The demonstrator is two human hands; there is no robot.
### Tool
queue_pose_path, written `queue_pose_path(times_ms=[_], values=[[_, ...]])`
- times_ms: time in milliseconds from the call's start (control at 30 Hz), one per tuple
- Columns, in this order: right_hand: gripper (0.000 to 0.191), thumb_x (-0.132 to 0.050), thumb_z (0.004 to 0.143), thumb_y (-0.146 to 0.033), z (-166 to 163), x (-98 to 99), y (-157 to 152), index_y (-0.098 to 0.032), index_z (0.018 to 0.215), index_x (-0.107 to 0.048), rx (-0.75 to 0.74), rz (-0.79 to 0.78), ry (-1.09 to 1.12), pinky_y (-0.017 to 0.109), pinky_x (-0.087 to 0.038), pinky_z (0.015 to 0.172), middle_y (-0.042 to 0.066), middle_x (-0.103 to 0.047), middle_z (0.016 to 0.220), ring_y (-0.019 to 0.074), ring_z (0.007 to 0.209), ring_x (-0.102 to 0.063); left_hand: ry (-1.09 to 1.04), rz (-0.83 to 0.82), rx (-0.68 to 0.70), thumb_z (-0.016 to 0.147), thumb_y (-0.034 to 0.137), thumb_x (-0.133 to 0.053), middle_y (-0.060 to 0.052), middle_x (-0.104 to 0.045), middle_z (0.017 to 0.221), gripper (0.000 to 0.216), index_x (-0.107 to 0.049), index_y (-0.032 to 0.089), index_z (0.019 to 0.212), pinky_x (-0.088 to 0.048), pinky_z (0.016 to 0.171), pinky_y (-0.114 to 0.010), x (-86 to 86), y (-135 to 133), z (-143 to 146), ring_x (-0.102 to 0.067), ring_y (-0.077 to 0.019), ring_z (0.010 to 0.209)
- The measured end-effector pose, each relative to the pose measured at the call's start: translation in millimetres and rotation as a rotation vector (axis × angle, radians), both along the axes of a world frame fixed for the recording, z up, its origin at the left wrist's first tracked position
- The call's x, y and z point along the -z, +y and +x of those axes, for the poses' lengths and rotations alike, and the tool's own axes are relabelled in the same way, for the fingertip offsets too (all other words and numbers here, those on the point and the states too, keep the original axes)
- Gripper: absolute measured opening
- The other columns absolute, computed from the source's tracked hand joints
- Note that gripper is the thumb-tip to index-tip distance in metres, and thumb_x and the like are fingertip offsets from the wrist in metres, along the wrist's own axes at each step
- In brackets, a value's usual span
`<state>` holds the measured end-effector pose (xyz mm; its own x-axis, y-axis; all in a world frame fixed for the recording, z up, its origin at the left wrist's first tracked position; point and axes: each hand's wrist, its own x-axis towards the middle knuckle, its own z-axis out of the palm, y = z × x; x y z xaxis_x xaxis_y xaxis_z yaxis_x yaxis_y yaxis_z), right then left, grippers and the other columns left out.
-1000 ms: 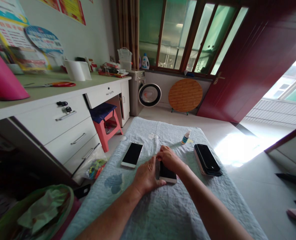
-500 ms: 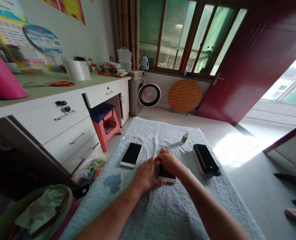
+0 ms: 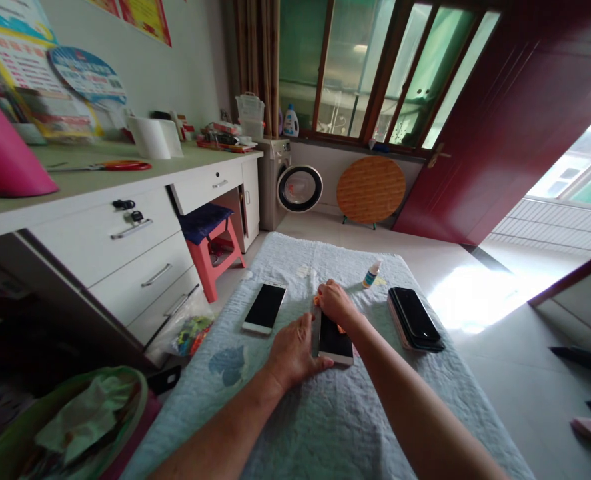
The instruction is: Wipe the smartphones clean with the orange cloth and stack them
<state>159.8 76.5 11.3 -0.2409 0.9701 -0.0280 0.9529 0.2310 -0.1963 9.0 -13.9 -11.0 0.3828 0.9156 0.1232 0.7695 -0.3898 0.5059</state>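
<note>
**Right hand (image 3: 336, 303) holds orange cloth (image 3: 342, 329) against a phone (image 3: 336, 345)**

The right hand's fingers are curled closed over the cloth at the phone's upper part. The left hand's fingers are part-spread, bracing the phone's left side, thumb at its lower edge. The phone lies face up on a pale blue quilted cover (image 3: 345, 420). Left of it lies a white-framed phone (image 3: 265, 307); beyond, to the right, stands a small bottle (image 3: 372, 275); farther right, stacked devices (image 3: 415, 319).
</note>
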Motion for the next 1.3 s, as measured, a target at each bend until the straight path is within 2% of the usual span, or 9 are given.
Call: queue_pose_path(times_ms=[200, 600, 733, 833, 933, 1100, 1300], values=[[0.023, -0.047, 0.089, -0.023, -2, 2.0, -5, -0.015, 0.089, -0.067, -0.027, 0.013, -0.017, 0.024, -0.038, 0.075, 0.010, -0.057, 0.103, 0.0177, 0.091, -0.053, 0.029, -0.036, -0.021, 0.063, 0.059, -0.071, -0.011, -0.061, 0.118, 0.084, -0.040, 0.018, 0.129, -0.046, 0.092, -0.037, -7.2, -1, 1, -0.059, -0.0309, 0.111], [0.021, -0.048, 0.089, -0.020, -1, 1.9, -39, -0.013, 0.084, -0.066, -0.176, 0.061, 0.047, 0.026, -0.038, 0.082, 0.009, -0.055, 0.095, 0.0167, 0.088, -0.049, 0.007, -0.006, -0.018, 0.064, 0.048, -0.076, -0.007, -0.062, 0.110, 0.067, -0.049, 0.022, 0.120, -0.046, 0.092, -0.037, -9.9, -4, 4, -0.060, -0.0278, 0.104], [0.020, -0.048, 0.087, -0.018, 0, -1.2, -29, -0.013, 0.086, -0.068, -0.134, 0.026, 0.050, 0.025, -0.038, 0.083, 0.009, -0.057, 0.097, 0.0163, 0.091, -0.050, 0.015, 0.032, 0.041, 0.067, 0.044, -0.076, -0.008, -0.058, 0.119, 0.072, -0.047, 0.023, 0.129, -0.044, 0.097, -0.038, -13.5, -4, 3, -0.055, -0.0272, 0.110], [0.021, -0.048, 0.087, -0.018, 1, -2.1, -18, -0.014, 0.088, -0.069, -0.091, -0.008, 0.030, 0.024, -0.038, 0.079, 0.009, -0.058, 0.099, 0.0159, 0.090, -0.052, 0.019, 0.051, 0.140, 0.071, 0.038, -0.074, -0.006, -0.055, 0.129, 0.051, -0.059, 0.024, 0.117, -0.041, 0.100, -0.037, -15.8, -2, 2, -0.053, -0.0267, 0.113], [0.021, -0.048, 0.088, -0.019, 2, -2.2, -7, -0.014, 0.088, -0.068, -0.068, -0.016, 0.012, 0.023, -0.038, 0.073, 0.009, -0.059, 0.097, 0.0157, 0.085, -0.054, 0.023, 0.054, 0.183, 0.075, 0.038, -0.071, -0.005, -0.062, 0.121, 0.033, -0.065, 0.022, 0.104, -0.043, 0.096, -0.036, -17.0, -2, 2, -0.055, -0.0261, 0.106], [0.022, -0.045, 0.090, -0.017, 2, -5.1, 4, -0.013, 0.100, -0.064, -0.020, -0.003, -0.030, 0.024, -0.038, 0.072, 0.011, -0.061, 0.097, 0.0167, 0.083, -0.057, 0.017, 0.039, 0.167, 0.076, 0.038, -0.071, -0.004, -0.066, 0.111, 0.037, -0.063, 0.022, 0.108, -0.046, 0.090, -0.035, -17.2, -3, 3, -0.058, -0.0252, 0.099], [0.024, -0.044, 0.090, -0.020, 1, -5.5, 8, -0.014, 0.096, -0.067, 0.001, 0.008, -0.084, 0.028, -0.040, 0.077, 0.015, -0.057, 0.105, 0.0195, 0.086, -0.057, 0.019, 0.047, 0.143, 0.073, 0.036, -0.075, -0.004, -0.067, 0.109, 0.039, -0.062, 0.022, 0.107, -0.046, 0.090, -0.035, -13.1, -4, 6, -0.059, -0.0247, 0.099]])
